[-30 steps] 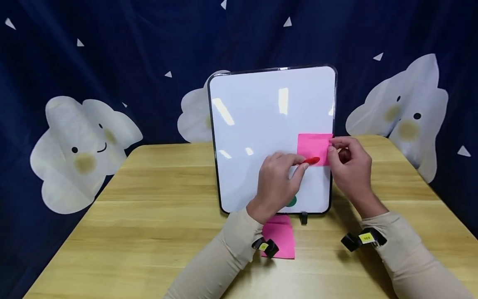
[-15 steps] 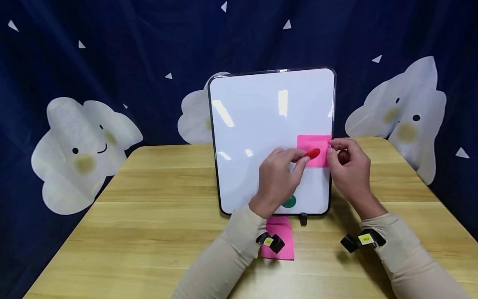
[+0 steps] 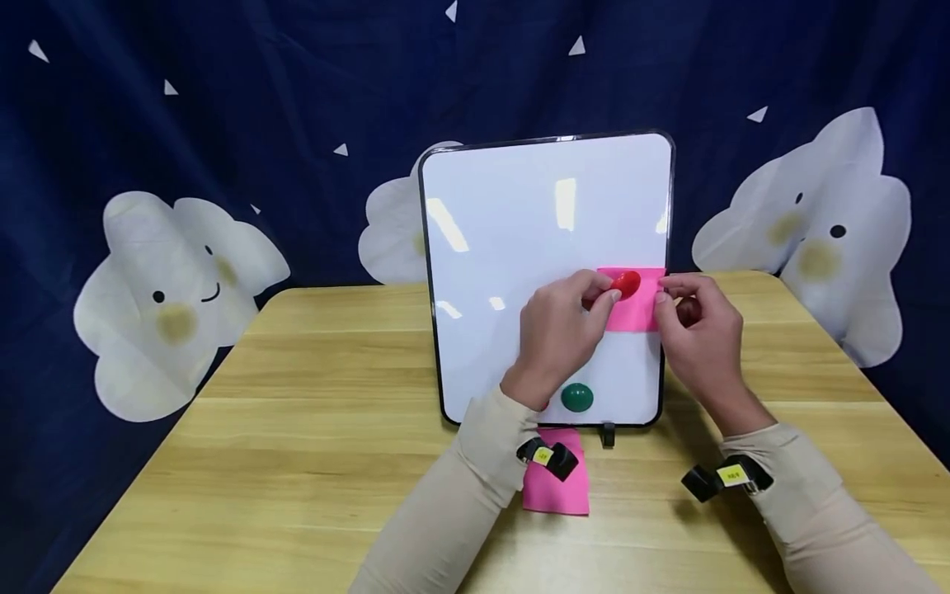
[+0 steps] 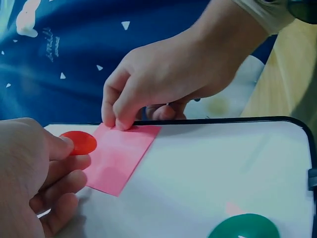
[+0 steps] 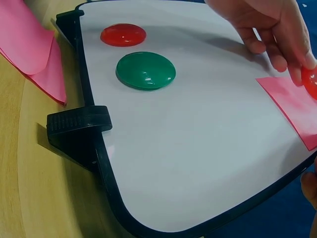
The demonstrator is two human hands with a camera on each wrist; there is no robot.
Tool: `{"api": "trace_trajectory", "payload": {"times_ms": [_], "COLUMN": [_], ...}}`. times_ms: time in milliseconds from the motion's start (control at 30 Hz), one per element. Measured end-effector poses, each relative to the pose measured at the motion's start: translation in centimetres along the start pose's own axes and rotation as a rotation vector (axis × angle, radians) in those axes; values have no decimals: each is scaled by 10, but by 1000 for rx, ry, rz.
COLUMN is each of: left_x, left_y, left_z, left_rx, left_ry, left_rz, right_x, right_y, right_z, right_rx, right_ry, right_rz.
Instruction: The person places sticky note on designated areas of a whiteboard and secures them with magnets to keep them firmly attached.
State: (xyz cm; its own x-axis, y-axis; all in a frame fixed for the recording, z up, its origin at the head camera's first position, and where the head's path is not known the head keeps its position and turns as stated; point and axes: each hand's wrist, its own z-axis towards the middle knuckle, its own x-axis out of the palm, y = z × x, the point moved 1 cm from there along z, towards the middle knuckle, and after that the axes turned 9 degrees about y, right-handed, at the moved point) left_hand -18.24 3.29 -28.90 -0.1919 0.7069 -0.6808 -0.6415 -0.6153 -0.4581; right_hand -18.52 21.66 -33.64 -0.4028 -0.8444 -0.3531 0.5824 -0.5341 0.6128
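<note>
A whiteboard (image 3: 505, 223) stands upright on the table, with a pink paper square (image 3: 634, 318) against its right edge. My left hand (image 3: 560, 334) pinches a red round magnet (image 3: 627, 284) between thumb and fingers, in front of the paper's upper left part. My right hand (image 3: 701, 338) pinches the paper's right edge at the board's frame; in the left wrist view that hand (image 4: 163, 74) has its fingertips on the paper (image 4: 119, 158). Low on the board sit a green magnet (image 3: 577, 398) and another red magnet (image 5: 123, 34), mostly hidden by my left wrist in the head view.
More pink paper (image 3: 557, 491) lies on the wooden table (image 3: 297, 445) in front of the board. A black foot (image 3: 609, 435) holds the board's lower edge. Behind hangs a dark blue curtain (image 3: 297, 74) with white clouds and triangles.
My left hand has moved the red magnet upward over the pink paper and tilted it so its round face shows more. The green magnet is more exposed. My right hand stays at the paper's edge.
</note>
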Motion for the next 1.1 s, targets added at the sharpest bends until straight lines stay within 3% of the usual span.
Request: {"api": "trace_trajectory", "payload": {"times_ms": [233,533,1100], "left_x": [0,-1,0], "left_y": [-5,-5,-15], "left_z": [8,16,25], "left_rx": [-45,-67,-121], "left_ry": [61,5,4], "left_rz": [-9,48,188], "right_x": [-1,1,-1], "right_y": [2,-2,1], "right_z": [-1,0,2], "right_rx": [9,9,-6], "right_ry": [12,2,-4], "right_rz": [-1,7,13]}}
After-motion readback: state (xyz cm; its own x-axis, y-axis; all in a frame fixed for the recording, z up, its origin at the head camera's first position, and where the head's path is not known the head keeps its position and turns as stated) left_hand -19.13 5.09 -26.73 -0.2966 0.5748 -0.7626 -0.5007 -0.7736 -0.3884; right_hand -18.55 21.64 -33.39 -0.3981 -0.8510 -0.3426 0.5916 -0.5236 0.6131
